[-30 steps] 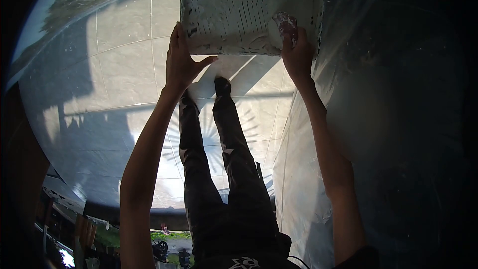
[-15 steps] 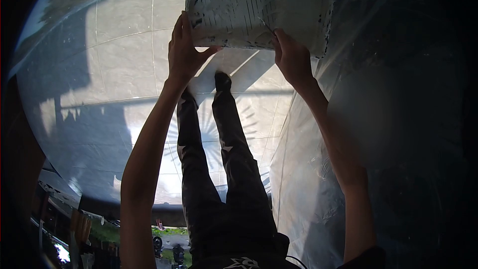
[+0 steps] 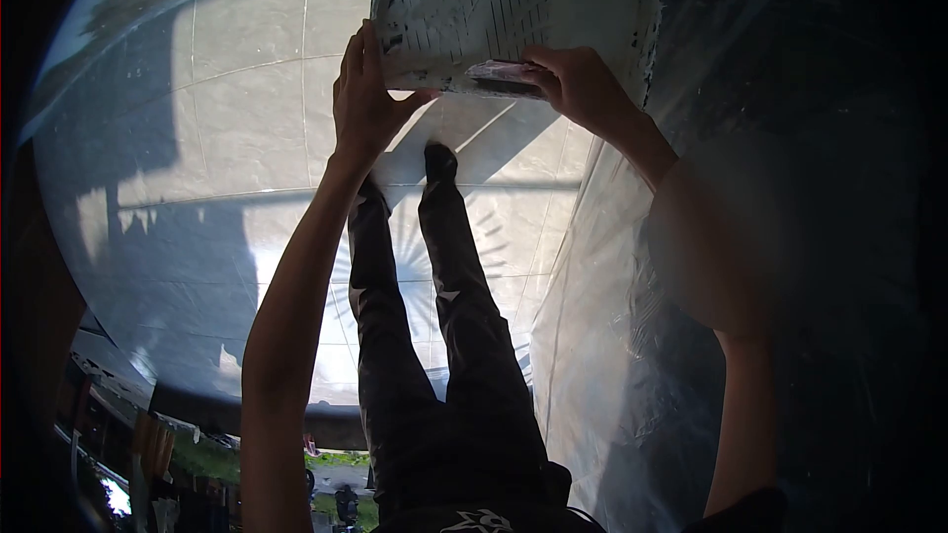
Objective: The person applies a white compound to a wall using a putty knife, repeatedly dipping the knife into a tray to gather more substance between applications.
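A pale grey rectangular panel point(image 3: 602, 0) with slanted dark slits and chipped, dark-spotted edges fills the top of the view. My left hand point(image 3: 365, 104) grips its lower left corner, fingers up along the side and thumb beneath the bottom edge. Close to the panel's lower edge, my right hand point(image 3: 583, 84) is closed around a flat, wide-bladed scraper point(image 3: 499, 71) smeared with whitish material. The blade points left and lies at or against the panel's lower edge; exact contact is hard to tell. Its handle is mostly hidden by my fingers.
Below is a tiled floor point(image 3: 237, 138) with sunlight and shadows, where my legs point(image 3: 464, 286) stand. A translucent plastic sheet point(image 3: 612, 336) hangs along the right side. Plants and dark objects point(image 3: 148, 454) show at the lower left.
My right hand has turned and raised its wrist, swinging the scraper from edge-on over the slits to broad side showing along the lower edge. My left hand and the panel stay nearly still.
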